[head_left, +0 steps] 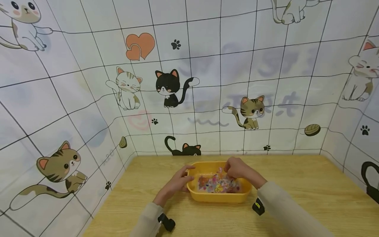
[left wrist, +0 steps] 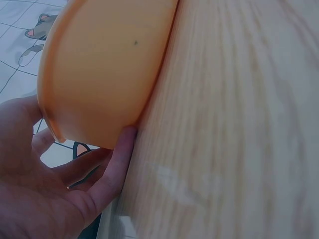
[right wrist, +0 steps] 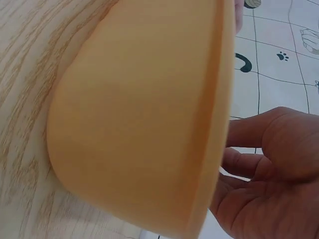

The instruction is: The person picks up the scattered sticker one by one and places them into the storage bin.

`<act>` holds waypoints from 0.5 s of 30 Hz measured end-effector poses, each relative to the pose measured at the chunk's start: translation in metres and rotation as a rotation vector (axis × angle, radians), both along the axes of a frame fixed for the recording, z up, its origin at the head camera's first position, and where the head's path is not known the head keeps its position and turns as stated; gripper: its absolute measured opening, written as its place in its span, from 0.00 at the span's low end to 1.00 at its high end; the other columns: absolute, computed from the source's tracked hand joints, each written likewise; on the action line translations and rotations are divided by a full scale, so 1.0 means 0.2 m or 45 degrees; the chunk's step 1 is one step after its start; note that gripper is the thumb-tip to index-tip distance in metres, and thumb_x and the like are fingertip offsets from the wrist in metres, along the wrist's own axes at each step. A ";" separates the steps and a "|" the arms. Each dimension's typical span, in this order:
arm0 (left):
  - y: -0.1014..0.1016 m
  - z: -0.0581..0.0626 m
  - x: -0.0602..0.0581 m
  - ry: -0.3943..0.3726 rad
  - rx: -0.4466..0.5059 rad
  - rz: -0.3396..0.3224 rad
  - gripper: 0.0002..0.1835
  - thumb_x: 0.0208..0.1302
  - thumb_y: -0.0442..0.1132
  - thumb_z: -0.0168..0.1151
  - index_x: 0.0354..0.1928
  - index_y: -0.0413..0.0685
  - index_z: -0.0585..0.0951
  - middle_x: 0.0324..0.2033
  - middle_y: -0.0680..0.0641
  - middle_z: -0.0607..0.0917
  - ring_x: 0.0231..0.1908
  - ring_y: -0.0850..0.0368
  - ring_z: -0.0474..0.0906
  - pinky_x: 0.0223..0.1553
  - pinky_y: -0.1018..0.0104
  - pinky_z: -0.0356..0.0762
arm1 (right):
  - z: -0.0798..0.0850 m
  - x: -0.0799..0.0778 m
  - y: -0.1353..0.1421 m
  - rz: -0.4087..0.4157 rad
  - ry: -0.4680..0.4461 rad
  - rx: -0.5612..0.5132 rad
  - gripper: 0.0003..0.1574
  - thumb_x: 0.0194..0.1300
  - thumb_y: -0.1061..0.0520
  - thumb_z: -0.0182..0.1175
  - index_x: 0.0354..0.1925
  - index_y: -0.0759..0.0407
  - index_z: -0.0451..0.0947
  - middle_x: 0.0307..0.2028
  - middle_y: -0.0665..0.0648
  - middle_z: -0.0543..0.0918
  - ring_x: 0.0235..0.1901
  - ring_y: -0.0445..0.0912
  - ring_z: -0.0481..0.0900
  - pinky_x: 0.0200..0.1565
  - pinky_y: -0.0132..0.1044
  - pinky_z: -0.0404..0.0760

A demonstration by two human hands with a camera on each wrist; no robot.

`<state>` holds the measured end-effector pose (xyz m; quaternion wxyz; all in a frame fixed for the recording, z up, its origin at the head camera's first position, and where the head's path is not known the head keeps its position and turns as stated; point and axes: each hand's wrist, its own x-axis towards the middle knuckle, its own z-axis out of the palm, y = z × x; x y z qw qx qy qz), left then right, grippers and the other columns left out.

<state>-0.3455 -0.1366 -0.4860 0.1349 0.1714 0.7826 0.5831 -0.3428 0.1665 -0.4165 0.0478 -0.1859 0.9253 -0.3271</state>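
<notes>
A yellow plastic basin (head_left: 219,197) stands on the wooden table. Inside lies a heap of small multicoloured pieces (head_left: 217,184), too small to tell apart. My left hand (head_left: 177,181) grips the basin's left end. In the left wrist view its fingers curve about the rim and a fingertip (left wrist: 129,132) touches the lower wall. Over the right part of the basin is my right hand (head_left: 239,168), fingers bent down towards the pieces. From the right wrist, the basin's wall (right wrist: 134,109) hides those fingertips, so whether they pinch anything is unclear.
Behind the table (head_left: 296,184) rises a white wall covering (head_left: 207,72) with black grid lines and cartoon cats. It continues along the left and right sides. A black curved object (head_left: 370,181) shows at the right edge. Small black devices are strapped to both wrists.
</notes>
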 end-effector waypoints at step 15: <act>0.00 0.01 0.01 0.004 -0.012 0.017 0.24 0.78 0.42 0.56 0.73 0.58 0.70 0.63 0.34 0.74 0.55 0.45 0.80 0.40 0.51 0.91 | -0.10 0.00 -0.01 -0.080 -0.062 0.209 0.27 0.54 0.73 0.62 0.08 0.54 0.64 0.08 0.47 0.64 0.11 0.40 0.59 0.15 0.29 0.54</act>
